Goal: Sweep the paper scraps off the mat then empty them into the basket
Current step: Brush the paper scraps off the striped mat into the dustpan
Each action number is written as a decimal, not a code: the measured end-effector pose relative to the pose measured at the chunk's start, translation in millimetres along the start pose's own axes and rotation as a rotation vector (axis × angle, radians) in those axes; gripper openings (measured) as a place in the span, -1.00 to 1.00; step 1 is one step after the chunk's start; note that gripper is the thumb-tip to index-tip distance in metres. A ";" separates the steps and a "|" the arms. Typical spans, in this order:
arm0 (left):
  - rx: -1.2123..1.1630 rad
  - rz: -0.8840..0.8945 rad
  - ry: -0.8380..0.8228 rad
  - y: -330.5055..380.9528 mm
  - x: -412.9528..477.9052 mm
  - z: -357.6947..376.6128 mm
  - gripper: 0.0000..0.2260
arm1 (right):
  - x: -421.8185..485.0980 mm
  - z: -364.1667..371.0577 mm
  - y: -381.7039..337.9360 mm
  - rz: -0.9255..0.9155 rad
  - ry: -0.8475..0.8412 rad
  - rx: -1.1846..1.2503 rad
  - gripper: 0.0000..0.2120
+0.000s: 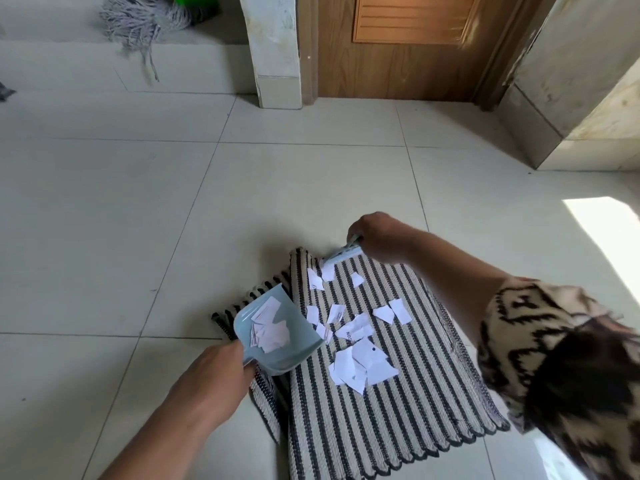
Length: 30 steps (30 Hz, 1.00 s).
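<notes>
Left hand (221,367): fingers curled round the dustpan handle.
Dustpan (294,355): light blue, tilted at the left edge of the striped mat (398,427), several scraps inside.
Paper scraps (360,365): most lie scattered across the mat.
Brush (343,254): bristles at the mat's far edge.
Right hand (377,237): wrapped round the brush handle.

Pale tiled floor (138,202), a louvred wooden door (408,50), grey mop strands (138,26), sun patch (609,230) at right.

left hand (221,364): fingers curled, gripping | right hand (379,235): fingers curled, gripping, arm stretched forward
</notes>
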<state>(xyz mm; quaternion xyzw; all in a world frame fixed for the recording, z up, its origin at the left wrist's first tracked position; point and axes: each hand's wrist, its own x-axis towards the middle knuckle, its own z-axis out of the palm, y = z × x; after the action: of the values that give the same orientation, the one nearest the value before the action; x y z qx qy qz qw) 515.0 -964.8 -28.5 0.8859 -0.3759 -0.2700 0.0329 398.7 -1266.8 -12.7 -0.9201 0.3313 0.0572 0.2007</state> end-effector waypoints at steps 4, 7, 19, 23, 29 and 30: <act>0.000 0.030 -0.010 1.3 1.3 1.2 -0.85 | -9.7 -18.5 -2.5 0.065 0.030 0.099 -0.78; -0.009 0.025 0.003 1.5 3.1 0.5 -0.85 | -14.9 1.4 -19.3 0.198 0.114 0.487 -0.79; 0.030 0.020 0.011 -2.7 5.0 -3.1 -0.83 | -16.5 31.1 -20.4 0.510 0.296 0.858 -0.76; 0.041 0.030 0.009 5.5 3.3 -3.0 -0.78 | -19.0 49.6 -35.0 0.474 0.122 0.614 -0.72; 0.040 0.027 0.008 3.2 4.7 -1.6 -0.83 | -32.9 20.6 -16.2 0.440 0.304 0.214 -0.72; 0.043 0.025 0.007 2.3 5.1 -2.1 -0.84 | -30.9 16.6 -16.4 0.441 0.346 0.268 -0.73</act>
<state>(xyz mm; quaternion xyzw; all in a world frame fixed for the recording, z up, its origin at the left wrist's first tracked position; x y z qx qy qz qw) 517.4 -970.3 -28.4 0.8825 -0.3926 -0.2583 0.0188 385.7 -1230.4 -15.1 -0.7874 0.5570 -0.1024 0.2435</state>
